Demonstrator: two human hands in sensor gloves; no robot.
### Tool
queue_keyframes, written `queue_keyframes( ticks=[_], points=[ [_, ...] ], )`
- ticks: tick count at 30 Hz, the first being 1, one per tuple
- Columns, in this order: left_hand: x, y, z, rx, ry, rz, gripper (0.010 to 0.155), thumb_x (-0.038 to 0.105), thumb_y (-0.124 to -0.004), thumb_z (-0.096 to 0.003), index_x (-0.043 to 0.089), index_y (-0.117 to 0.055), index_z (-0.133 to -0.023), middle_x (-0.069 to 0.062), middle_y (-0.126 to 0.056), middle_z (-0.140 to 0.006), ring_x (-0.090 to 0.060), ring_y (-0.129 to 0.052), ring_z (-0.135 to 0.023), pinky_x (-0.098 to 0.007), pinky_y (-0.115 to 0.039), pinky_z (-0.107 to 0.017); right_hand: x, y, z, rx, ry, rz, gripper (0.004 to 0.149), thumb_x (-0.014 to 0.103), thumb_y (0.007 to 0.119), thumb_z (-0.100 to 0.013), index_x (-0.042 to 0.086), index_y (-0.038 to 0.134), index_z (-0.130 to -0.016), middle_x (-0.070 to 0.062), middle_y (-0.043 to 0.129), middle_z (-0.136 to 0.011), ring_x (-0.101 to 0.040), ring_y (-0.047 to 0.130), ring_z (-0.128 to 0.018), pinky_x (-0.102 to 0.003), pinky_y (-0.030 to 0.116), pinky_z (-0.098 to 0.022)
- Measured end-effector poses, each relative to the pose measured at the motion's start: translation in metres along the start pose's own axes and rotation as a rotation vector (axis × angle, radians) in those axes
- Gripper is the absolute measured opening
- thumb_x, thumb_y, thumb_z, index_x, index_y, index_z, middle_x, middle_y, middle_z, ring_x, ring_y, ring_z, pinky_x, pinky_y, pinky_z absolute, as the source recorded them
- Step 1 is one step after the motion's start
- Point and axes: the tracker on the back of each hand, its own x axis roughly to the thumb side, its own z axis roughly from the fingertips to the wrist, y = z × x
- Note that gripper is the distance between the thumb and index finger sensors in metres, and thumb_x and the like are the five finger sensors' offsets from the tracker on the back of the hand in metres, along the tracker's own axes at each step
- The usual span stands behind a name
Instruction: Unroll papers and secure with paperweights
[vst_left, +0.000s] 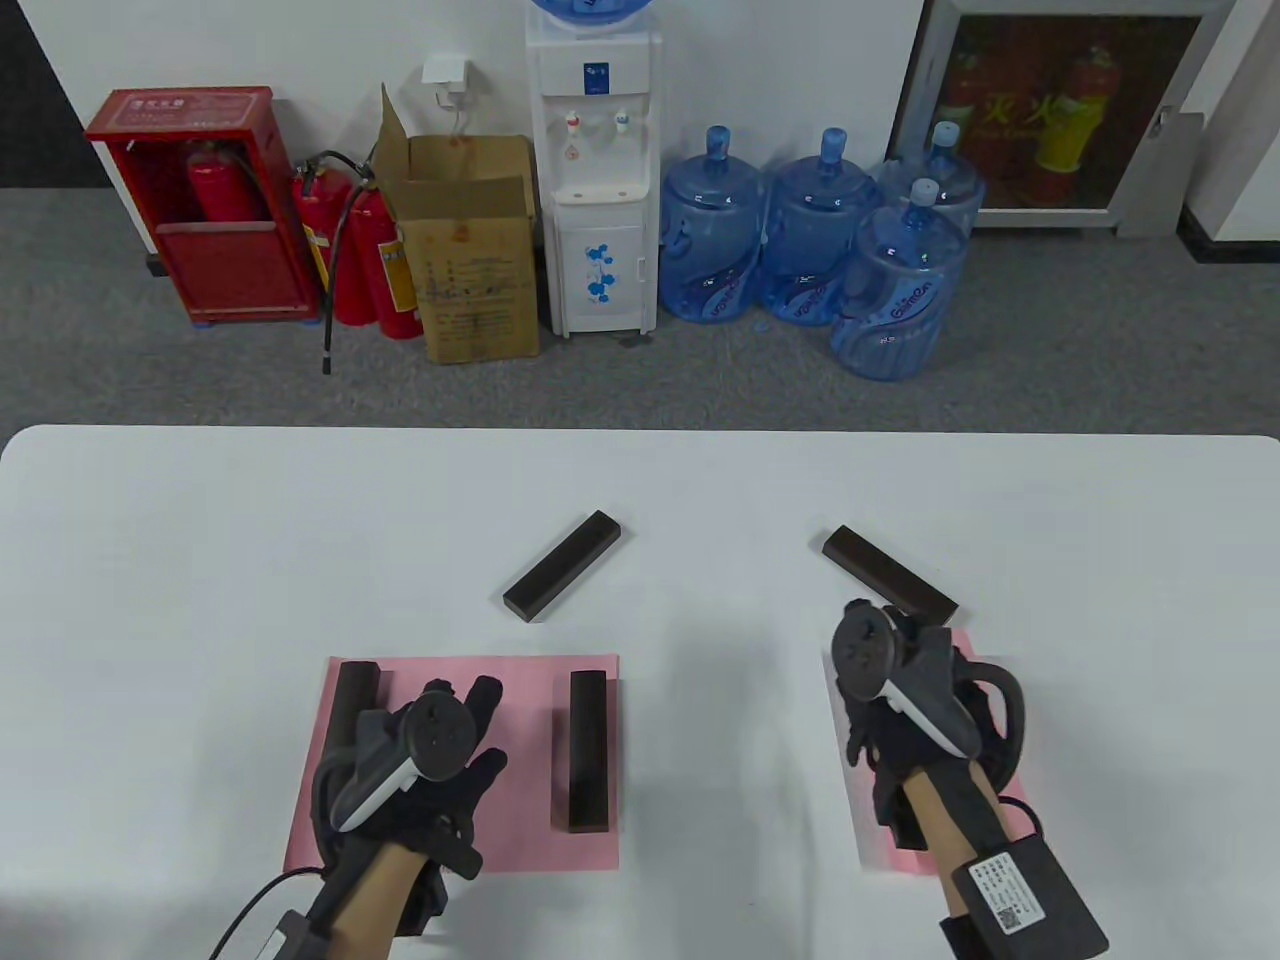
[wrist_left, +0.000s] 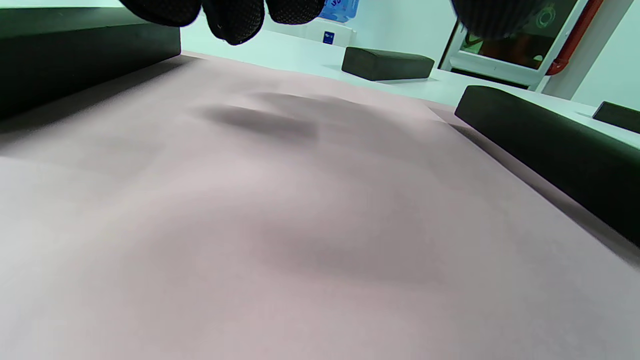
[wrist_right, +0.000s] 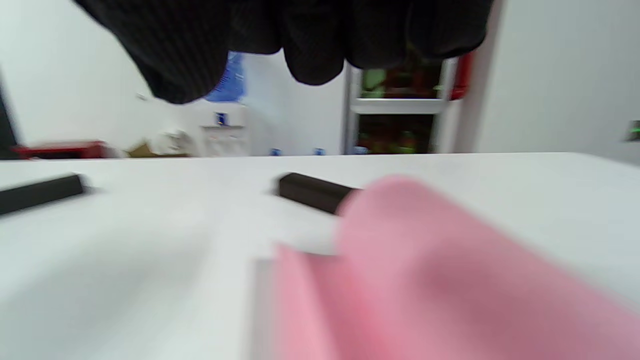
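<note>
The fingers of the left hand lay spread over the weighted pink sheet at lower left, while the right hand, its grip hidden, hovered over the curling second sheet, which next needed the nearby paperweight.

The right pink sheet lies mostly hidden beneath the right hand and its forearm, so its spread cannot be judged; in the right wrist view it shows only as a blurred curl. Against that sheet, the near end of the right dark bar vanishes behind the hand's tracker. The left hand covers the lower part of the far-left bar. Whether either hand touches paper cannot be told.
</note>
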Motion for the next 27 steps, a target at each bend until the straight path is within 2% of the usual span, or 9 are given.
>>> queue_keyframes(
  ticks=[4,6,8,11,14,16,19,23,27],
  points=[
    [-0.001,-0.001,-0.001,-0.014,0.002,0.001,0.07,0.058,-0.062,-0.0506,0.051,-0.027,-0.11,-0.013,-0.033,-0.125,-0.046,-0.05,-0.111,-0.065,-0.048,-0.076,-0.054,0.021,-0.012,0.131,0.184,0.084,0.078,0.044,0.077,-0.042,0.029,0.041,-0.109,-0.007,0.036,-0.114,-0.039,0.038,-0.108,-0.057,0.047,-0.076],
    [-0.002,-0.003,-0.002,-0.031,0.0,0.0,0.07,0.059,-0.062,-0.0504,0.051,-0.026,-0.11,-0.013,-0.032,-0.125,-0.046,-0.049,-0.111,-0.065,-0.048,-0.077,-0.075,0.036,-0.014,0.21,0.227,0.083,0.086,0.054,0.078,-0.039,0.03,0.036,-0.11,-0.006,0.027,-0.115,-0.044,0.028,-0.107,-0.06,0.043,-0.076],
    [-0.002,-0.004,-0.003,-0.038,0.002,-0.003,0.07,0.059,-0.061,-0.0504,0.051,-0.026,-0.11,-0.013,-0.032,-0.125,-0.046,-0.048,-0.111,-0.065,-0.047,-0.077,-0.088,0.051,-0.015,0.279,0.243,0.033,0.09,0.057,0.078,-0.037,0.03,0.033,-0.11,-0.007,0.023,-0.114,-0.047,0.025,-0.106,-0.062,0.042,-0.075],
    [-0.003,-0.005,-0.003,-0.046,0.004,0.0,0.07,0.059,-0.061,-0.0503,0.051,-0.026,-0.11,-0.013,-0.032,-0.125,-0.046,-0.048,-0.112,-0.065,-0.047,-0.077,-0.095,0.073,-0.014,0.405,0.196,-0.138,0.097,0.064,0.074,-0.036,0.025,0.025,-0.11,-0.01,0.02,-0.113,-0.053,0.025,-0.104,-0.063,0.045,-0.073],
    [-0.002,-0.005,-0.003,-0.049,0.003,0.0,0.07,0.059,-0.061,-0.0504,0.051,-0.026,-0.111,-0.013,-0.032,-0.125,-0.046,-0.048,-0.112,-0.065,-0.047,-0.077,-0.087,0.088,-0.012,0.437,0.169,-0.262,0.101,0.066,0.074,-0.035,0.024,0.019,-0.109,-0.012,0.022,-0.112,-0.057,0.037,-0.101,-0.063,0.053,-0.069],
    [-0.002,-0.005,-0.003,-0.051,0.002,-0.003,0.07,0.059,-0.061,-0.0504,0.051,-0.026,-0.11,-0.013,-0.032,-0.125,-0.046,-0.048,-0.112,-0.065,-0.047,-0.077,-0.077,0.093,-0.011,0.432,0.135,-0.252,0.102,0.067,0.074,-0.035,0.024,0.018,-0.108,-0.013,0.028,-0.111,-0.05,0.063,-0.094,-0.055,0.069,-0.058],
    [-0.001,-0.006,-0.003,-0.054,-0.001,-0.006,0.07,0.059,-0.061,-0.0505,0.051,-0.026,-0.11,-0.013,-0.032,-0.125,-0.046,-0.049,-0.111,-0.065,-0.047,-0.077,-0.055,0.089,-0.008,0.328,0.08,-0.197,0.1,0.063,0.078,-0.035,0.024,0.022,-0.108,-0.014,0.044,-0.108,-0.038,0.088,-0.074,-0.047,0.08,-0.046],
    [-0.001,-0.006,-0.003,-0.067,-0.004,-0.002,0.071,0.058,-0.064,-0.0503,0.051,-0.027,-0.11,-0.013,-0.034,-0.125,-0.046,-0.051,-0.111,-0.065,-0.048,-0.077,-0.024,0.071,-0.001,0.229,0.033,-0.245,0.097,0.053,0.086,-0.036,0.022,0.027,-0.108,-0.012,0.055,-0.104,-0.032,0.095,-0.065,-0.043,0.083,-0.04],
    [0.0,-0.007,-0.003,-0.062,-0.012,-0.004,0.071,0.058,-0.064,-0.0502,0.051,-0.026,-0.11,-0.013,-0.033,-0.125,-0.045,-0.051,-0.111,-0.065,-0.048,-0.077,0.006,0.05,0.01,0.156,-0.03,-0.433,0.096,0.05,0.088,-0.036,0.021,0.031,-0.107,-0.012,0.057,-0.102,-0.031,0.097,-0.062,-0.041,0.085,-0.038]
  ],
)
